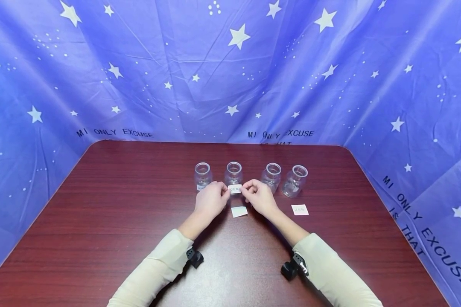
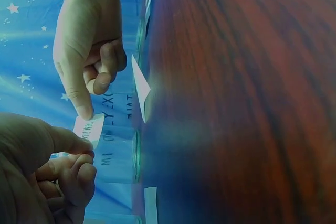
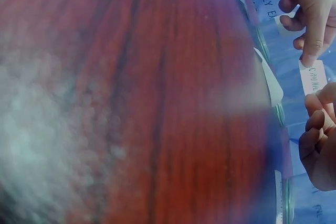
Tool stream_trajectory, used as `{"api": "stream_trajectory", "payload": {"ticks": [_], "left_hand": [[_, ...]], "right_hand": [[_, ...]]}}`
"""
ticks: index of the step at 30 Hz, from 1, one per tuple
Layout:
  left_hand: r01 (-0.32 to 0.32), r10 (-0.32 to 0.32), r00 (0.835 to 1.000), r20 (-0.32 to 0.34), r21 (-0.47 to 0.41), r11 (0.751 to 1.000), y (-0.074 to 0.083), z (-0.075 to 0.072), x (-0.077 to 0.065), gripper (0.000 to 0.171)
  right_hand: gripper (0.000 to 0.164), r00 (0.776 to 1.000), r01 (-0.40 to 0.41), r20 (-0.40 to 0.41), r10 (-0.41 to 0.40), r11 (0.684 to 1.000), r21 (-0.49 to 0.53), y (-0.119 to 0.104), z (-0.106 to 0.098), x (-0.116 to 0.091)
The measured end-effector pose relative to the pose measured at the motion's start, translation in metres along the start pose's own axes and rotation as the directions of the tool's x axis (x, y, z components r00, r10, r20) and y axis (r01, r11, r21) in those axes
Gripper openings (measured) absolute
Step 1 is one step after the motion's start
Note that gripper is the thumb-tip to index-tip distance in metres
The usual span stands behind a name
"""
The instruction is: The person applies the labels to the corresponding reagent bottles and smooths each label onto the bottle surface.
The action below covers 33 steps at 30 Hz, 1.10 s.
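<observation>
A small white label with handwriting (image 1: 234, 189) is stretched between both hands, at the front of the second glass jar from the left (image 1: 234, 170). My left hand (image 1: 212, 199) pinches its left edge between thumb and forefinger. The opposite edge is held by the thumb and forefinger of my right hand (image 1: 259, 197). In the left wrist view the label (image 2: 89, 128) stands upright, overlapping the jar's side. The leftmost jar (image 1: 202, 170) carries a white label low on its front, partly hidden by the left hand. Just below the hands lies a blank white paper slip (image 1: 239, 211), one edge lifted.
Two more open glass jars, the third (image 1: 272, 171) and the rightmost (image 1: 295, 183), stand to the right in the row. A written white label (image 1: 299, 209) lies before the rightmost jar. The dark red wooden table (image 1: 111, 221) meets a blue starry curtain (image 1: 199, 98) behind.
</observation>
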<state>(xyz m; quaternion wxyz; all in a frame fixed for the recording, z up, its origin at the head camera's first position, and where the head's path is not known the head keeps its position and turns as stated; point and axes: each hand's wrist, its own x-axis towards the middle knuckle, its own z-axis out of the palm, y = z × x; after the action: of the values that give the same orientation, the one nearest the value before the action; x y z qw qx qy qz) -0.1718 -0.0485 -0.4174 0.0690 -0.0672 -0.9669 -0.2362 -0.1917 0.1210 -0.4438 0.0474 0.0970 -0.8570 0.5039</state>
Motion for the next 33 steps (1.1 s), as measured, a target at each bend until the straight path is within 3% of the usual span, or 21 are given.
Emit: {"api": "stream_trajectory", "payload": {"ticks": [25, 33], "left_hand": [[-0.016, 0.016, 1.0, -0.016, 0.029, 0.999, 0.0011, 0.0014, 0.0059, 0.019], [-0.023, 0.024, 0.999, -0.026, 0.039, 0.999, 0.0004, 0.0005, 0.007, 0.02]], "right_hand": [[0.012, 0.999, 0.02, -0.04, -0.022, 0.999, -0.027, -0.0002, 0.0029, 0.002], [0.02, 0.999, -0.018, -0.041, 0.017, 1.0, -0.002, -0.0013, 0.0041, 0.0015]]}}
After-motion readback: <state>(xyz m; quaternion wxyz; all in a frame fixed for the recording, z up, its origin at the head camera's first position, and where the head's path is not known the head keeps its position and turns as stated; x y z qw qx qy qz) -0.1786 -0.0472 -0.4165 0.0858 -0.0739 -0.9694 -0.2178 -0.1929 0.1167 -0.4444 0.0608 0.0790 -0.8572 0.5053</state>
